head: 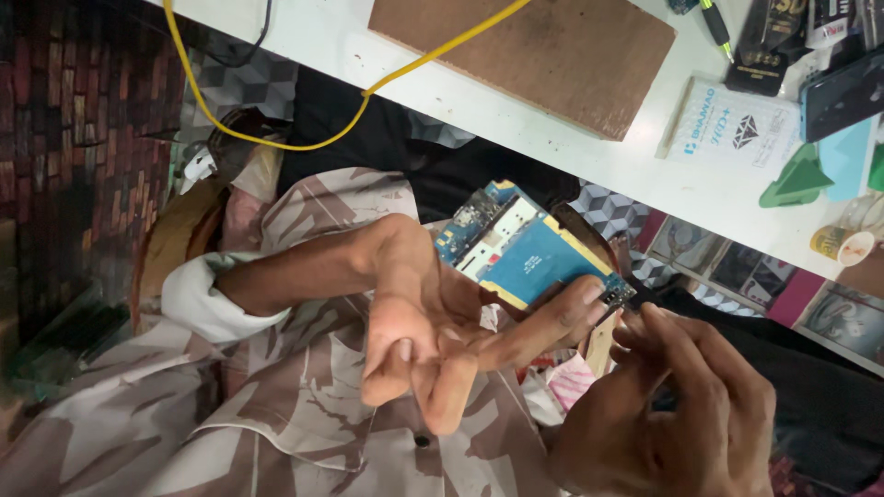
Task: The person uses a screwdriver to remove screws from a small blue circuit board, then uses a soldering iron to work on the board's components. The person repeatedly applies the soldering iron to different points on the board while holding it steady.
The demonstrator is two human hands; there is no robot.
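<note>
Your right hand point(672, 414) pinches narrowly at the circuit board's point(525, 248) corner; your left hand point(433, 322) holds the board.

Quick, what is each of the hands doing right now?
Left hand: closed on the blue circuit board, gripped by thumb and finger.
Right hand: fingertips pinched together at the board's corner; whether it holds something cannot be told.

Up past the right hand point(668, 419), a flat white packet point(732, 129) with blue print and a small diamond emblem lies on the white tabletop. Just beyond it, farther from the hand, stands a black packet point(766, 41) with gold lettering, and beside that, at the frame's edge, a dark phone screen point(843, 97), unlit and tilted. Nothing of the kind sits near the left hand point(424, 322).
</note>
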